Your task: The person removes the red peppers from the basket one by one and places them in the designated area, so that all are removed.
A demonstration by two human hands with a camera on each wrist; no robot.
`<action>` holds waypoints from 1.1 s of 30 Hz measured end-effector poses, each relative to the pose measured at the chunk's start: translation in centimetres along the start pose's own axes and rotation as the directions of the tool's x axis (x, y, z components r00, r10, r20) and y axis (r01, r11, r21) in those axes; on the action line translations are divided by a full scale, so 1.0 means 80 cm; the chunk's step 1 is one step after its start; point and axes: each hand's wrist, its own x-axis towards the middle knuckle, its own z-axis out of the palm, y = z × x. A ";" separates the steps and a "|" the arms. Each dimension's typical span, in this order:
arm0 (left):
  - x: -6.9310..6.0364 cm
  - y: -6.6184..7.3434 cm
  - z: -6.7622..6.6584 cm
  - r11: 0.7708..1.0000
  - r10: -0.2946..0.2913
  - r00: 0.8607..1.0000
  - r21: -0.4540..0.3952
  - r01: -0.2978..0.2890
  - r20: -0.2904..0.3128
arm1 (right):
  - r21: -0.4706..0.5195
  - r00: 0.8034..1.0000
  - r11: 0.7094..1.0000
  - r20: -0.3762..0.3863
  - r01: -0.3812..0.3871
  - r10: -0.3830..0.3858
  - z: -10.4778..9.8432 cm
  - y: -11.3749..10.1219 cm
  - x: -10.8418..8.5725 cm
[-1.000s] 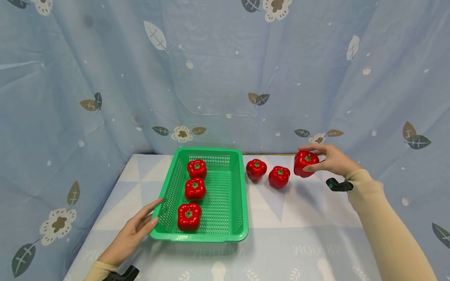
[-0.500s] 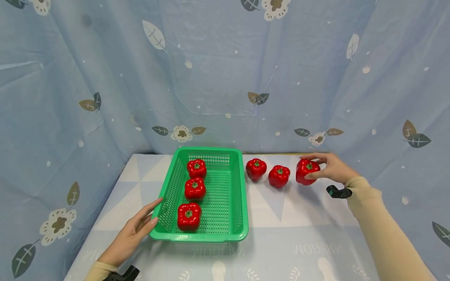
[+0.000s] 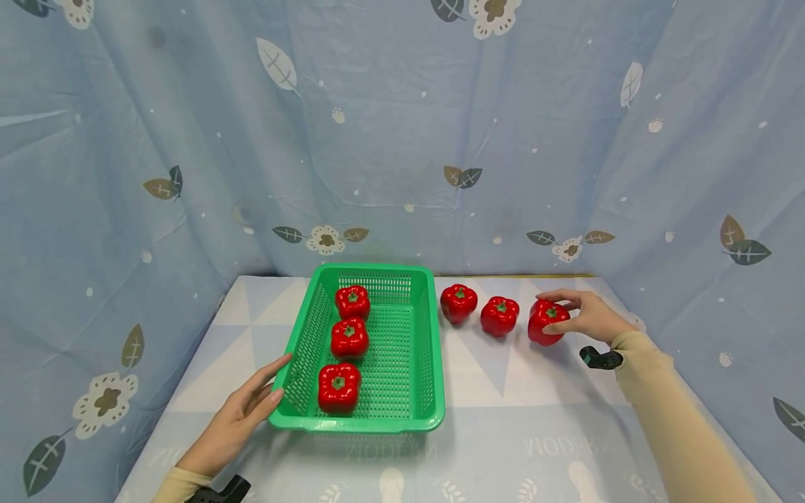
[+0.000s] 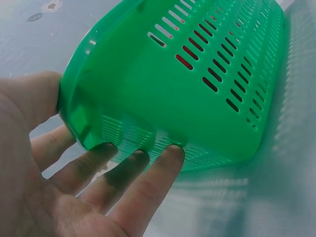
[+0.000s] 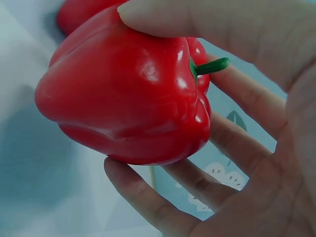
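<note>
Gripping the rightmost red pepper (image 3: 540,323) at far right in the head view is the right hand (image 3: 589,317); two others (image 3: 499,317) and a green basket (image 3: 358,425) holding three more (image 3: 349,339) sit left. The near tabletop (image 3: 490,447) reads "MODERN" (image 3: 390,453), inverted. Left wrist: the left hand (image 4: 54,207), fingers extended, touches the basket. Right wrist: thumb and fingertips clasp the pepper.

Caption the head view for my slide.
Left hand touching a green basket of three red peppers; right hand gripping another pepper beside two more peppers.
</note>
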 end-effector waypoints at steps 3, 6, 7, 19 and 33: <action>0.000 0.001 0.000 1.000 0.000 1.000 0.000 0.000 -0.003 | 0.003 1.000 1.000 -0.005 -0.009 0.009 0.004 0.003 0.000; 0.000 0.001 0.001 1.000 -0.008 1.000 -0.002 0.008 -0.003 | 0.001 1.000 1.000 -0.005 -0.012 0.012 0.007 0.007 -0.002; 0.000 0.001 0.001 1.000 -0.009 1.000 -0.003 0.009 -0.003 | -0.003 1.000 1.000 -0.005 -0.014 0.014 0.008 0.007 -0.002; 0.000 0.001 0.001 1.000 -0.012 1.000 0.001 0.012 -0.010 | -0.024 1.000 1.000 -0.002 -0.014 0.014 0.015 0.020 -0.001; 0.001 -0.003 0.000 1.000 -0.015 1.000 -0.002 0.015 -0.012 | -0.028 1.000 1.000 0.001 -0.006 0.006 0.021 0.029 0.002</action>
